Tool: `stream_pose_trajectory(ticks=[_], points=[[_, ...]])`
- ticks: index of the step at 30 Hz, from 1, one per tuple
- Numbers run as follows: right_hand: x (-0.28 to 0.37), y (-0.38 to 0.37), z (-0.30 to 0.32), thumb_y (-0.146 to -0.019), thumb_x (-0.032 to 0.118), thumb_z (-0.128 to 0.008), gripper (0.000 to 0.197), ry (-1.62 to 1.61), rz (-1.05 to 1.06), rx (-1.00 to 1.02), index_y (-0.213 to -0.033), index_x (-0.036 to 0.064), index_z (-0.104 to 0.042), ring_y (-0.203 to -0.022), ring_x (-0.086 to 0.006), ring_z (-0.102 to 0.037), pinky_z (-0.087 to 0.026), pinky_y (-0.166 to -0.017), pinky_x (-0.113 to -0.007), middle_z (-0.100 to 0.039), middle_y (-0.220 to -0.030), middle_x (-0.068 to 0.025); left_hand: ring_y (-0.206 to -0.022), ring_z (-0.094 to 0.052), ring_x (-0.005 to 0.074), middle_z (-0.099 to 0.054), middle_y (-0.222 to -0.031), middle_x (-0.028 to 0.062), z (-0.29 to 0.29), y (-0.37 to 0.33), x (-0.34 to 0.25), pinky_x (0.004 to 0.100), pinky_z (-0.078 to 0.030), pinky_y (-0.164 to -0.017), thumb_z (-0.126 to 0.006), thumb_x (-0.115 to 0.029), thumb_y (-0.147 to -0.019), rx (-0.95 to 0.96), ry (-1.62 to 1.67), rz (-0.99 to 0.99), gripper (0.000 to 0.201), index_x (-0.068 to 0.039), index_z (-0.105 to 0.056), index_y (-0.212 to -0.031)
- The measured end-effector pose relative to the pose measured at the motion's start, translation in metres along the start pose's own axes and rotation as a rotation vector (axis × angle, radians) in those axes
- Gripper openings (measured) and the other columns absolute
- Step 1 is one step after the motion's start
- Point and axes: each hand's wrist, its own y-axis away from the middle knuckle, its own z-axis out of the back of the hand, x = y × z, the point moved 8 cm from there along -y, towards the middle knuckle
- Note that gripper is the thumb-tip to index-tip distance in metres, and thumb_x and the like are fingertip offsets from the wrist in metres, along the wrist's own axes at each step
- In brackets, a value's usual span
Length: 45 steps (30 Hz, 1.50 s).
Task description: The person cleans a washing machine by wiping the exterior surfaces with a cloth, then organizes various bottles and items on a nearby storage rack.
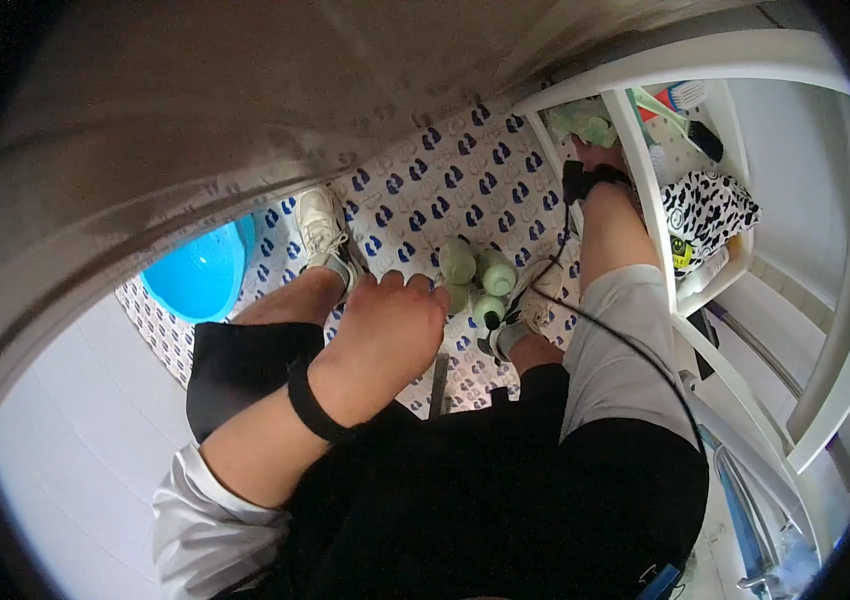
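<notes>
My left hand (390,325) is raised in front of me, back upward, with the fingers curled in; anything inside it is hidden. Just past its knuckles, several pale green bottles (458,262) stand close together on the floor between my shoes. My right hand (600,155) reaches into the white shelf rack (635,170) at the right. It is at a crumpled, pale green, see-through thing (583,122), whose kind I cannot make out. The rack's post and the wrist partly cover that hand, and its fingers do not show clearly. A black cable runs from the right wrist strap.
A bright blue basin (200,275) sits on the patterned floor (415,200) at the left. Brushes (685,125) and a black-and-white spotted pouch (710,215) lie in the rack. A brown surface (245,100) spans the far left. A grey strip (439,385) shows below my left hand.
</notes>
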Motion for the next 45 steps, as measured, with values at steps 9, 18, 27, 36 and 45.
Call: stream_pose_trajectory(ticks=[9,18,27,36,45], points=[[0.055,0.096,-0.027,-0.09,0.022,-0.071,0.03,0.916,0.114,0.169,-0.113,0.0038,-0.068,-0.107,-0.0361,-0.064,-0.053,-0.092,-0.047,-0.068,-0.115,-0.0185,-0.083,-0.071,0.029,-0.069,-0.086,0.0093,0.017,-0.008,-0.026,0.0433,-0.056,-0.07,-0.065,-0.02,-0.09,-0.183,0.043,-0.063,0.012,-0.008,-0.067,-0.09],[0.173,0.306,0.038,-0.089,0.019,-0.069,0.042,-0.576,0.182,-0.096,-0.125,0.0001,-0.06,-0.1,-0.0261,-0.063,-0.051,-0.088,-0.04,-0.067,-0.104,-0.0125,-0.09,-0.07,0.037,-0.067,-0.098,0.0205,0.019,-0.03,-0.082,0.0472,-0.058,-0.079,-0.065,-0.019,-0.088,-0.494,0.201,-0.202,0.02,-0.001,-0.068,-0.096],[0.165,0.406,0.127,-0.092,0.025,-0.063,0.032,-0.045,0.317,-0.152,-0.114,0.0022,-0.059,-0.102,-0.0378,-0.062,-0.052,-0.089,-0.043,-0.057,-0.12,-0.0217,-0.086,-0.066,0.0388,-0.067,-0.091,0.0224,-0.012,-0.01,-0.134,0.0445,-0.054,-0.08,-0.069,-0.028,-0.079,-0.29,0.624,-0.265,0.035,0.004,-0.065,-0.094],[0.186,0.435,0.115,-0.086,0.026,-0.064,0.026,0.404,0.089,0.367,-0.098,0.0043,-0.072,-0.102,-0.0387,-0.07,-0.057,-0.083,-0.049,-0.072,-0.107,-0.019,-0.073,-0.063,0.0168,-0.068,-0.081,0.0073,-0.058,-0.006,-0.109,0.0319,-0.052,-0.068,-0.074,-0.027,-0.084,0.027,0.951,-0.069,0.027,-0.002,-0.064,-0.089],[0.172,0.426,0.093,-0.092,0.016,-0.058,0.026,0.712,0.085,0.509,-0.103,0.0133,-0.081,-0.104,-0.0282,-0.075,-0.059,-0.077,-0.043,-0.078,-0.11,-0.0088,-0.074,-0.064,0.0113,-0.067,-0.084,0.0029,-0.075,0.041,-0.105,0.0272,-0.054,-0.069,-0.058,-0.012,-0.101,0.643,1.369,-0.074,0.011,-0.004,-0.063,-0.094]])
